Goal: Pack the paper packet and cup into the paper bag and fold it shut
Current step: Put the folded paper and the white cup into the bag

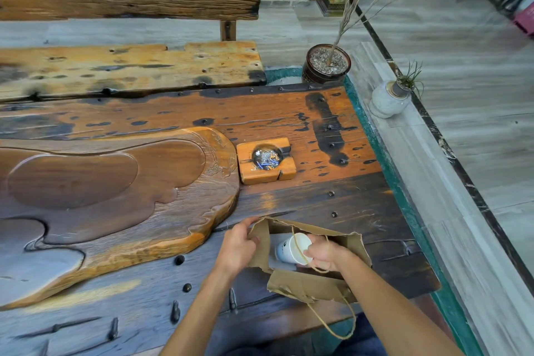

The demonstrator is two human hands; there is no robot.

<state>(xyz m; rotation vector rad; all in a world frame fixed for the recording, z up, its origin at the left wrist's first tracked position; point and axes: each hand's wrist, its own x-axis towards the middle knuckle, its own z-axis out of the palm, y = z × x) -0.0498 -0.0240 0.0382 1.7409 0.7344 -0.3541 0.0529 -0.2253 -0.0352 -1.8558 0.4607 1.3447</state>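
Note:
A brown paper bag (310, 283) stands open on the dark wooden table (361, 202) near its front edge. My left hand (238, 246) grips the bag's left rim and holds the mouth apart. My right hand (325, 253) holds a white paper cup (290, 248) tilted on its side inside the bag's mouth. Something pale shows at the bottom of the bag under the cup; I cannot tell whether it is the paper packet. A twine handle (338, 324) hangs over the table's front edge.
A large carved wooden tea tray (115, 196) fills the left of the table. A wooden ashtray (267, 163) sits behind the bag. A potted dry plant (326, 63) and a small grey vase (388, 100) stand at the right; a wooden bench (130, 66) runs behind.

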